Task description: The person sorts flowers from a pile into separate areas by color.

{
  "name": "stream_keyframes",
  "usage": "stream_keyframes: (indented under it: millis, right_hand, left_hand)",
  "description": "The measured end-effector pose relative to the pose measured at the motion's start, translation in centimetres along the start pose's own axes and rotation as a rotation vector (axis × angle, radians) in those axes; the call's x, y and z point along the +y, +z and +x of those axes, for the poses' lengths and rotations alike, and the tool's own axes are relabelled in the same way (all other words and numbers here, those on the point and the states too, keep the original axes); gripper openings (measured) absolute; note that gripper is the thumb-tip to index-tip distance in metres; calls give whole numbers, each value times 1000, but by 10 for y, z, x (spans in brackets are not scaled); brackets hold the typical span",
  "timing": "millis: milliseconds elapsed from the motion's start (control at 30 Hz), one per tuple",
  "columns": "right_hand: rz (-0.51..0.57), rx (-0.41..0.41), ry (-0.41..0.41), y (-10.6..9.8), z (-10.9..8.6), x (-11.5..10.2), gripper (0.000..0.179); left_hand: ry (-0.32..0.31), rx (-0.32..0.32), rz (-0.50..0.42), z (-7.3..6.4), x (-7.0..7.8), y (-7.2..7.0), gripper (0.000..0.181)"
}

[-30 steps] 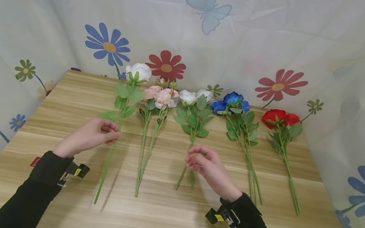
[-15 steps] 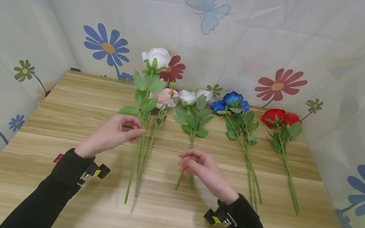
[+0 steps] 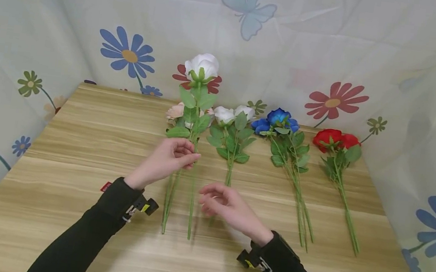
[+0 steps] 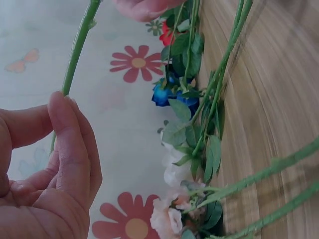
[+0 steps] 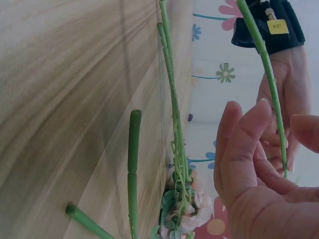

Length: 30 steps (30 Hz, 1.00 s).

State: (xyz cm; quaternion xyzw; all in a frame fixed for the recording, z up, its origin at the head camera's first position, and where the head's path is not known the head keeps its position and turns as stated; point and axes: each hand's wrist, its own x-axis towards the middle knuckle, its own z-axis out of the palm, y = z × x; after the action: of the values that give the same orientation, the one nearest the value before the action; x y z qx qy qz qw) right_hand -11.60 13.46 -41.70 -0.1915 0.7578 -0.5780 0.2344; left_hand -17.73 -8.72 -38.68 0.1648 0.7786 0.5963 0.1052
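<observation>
My left hand (image 3: 167,161) pinches the green stem (image 4: 77,52) of a single white rose (image 3: 202,67) between thumb and fingers. The rose is raised off the table, its bloom in front of the backdrop and its leaves partly covering the pink flowers (image 3: 175,111). My right hand (image 3: 233,210) hovers with loosely bent fingers and thumb apart, just right of the lower stem. It holds nothing. In the right wrist view, the rose stem (image 5: 270,79) passes by the gap between the right fingers and thumb. Below the right hand lie white flowers (image 3: 224,116), their stem ends partly hidden.
Blue flowers (image 3: 278,118) and red flowers (image 3: 335,142) lie to the right on the wooden table (image 3: 76,145), stems towards me. A floral-printed cloth (image 3: 278,56) hangs at the back and sides. Each wrist wears a small strapped camera.
My left hand has carried the white rose rightwards and lifted it, from left of the pink flowers to over them. The right hand has drifted slightly left and down towards it.
</observation>
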Motion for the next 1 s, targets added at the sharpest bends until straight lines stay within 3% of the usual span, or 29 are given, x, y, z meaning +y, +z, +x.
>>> stream_keyframes:
  millis: [267, 533, 800, 967, 1000]
  right_hand:
    - [-15, 19, -16, 4, 2, 0, 36]
    - [-11, 39, -58, 5, 3, 2, 25]
    - [-40, 89, -51, 2, 1, 5, 24]
    - [-66, 140, -24, -6, -2, 10, 25]
    - [-67, 151, -16, -8, -3, 7, 24]
  left_hand:
    - [33, -1, -48, 12, -6, 16, 19]
    - [2, -2, -41, 19, -9, 26, 23]
    - [33, 8, 29, 7, 18, 28, 22]
    - [74, 52, 87, 1, 17, 20, 24]
    - [84, 61, 91, 2, 10, 18, 24]
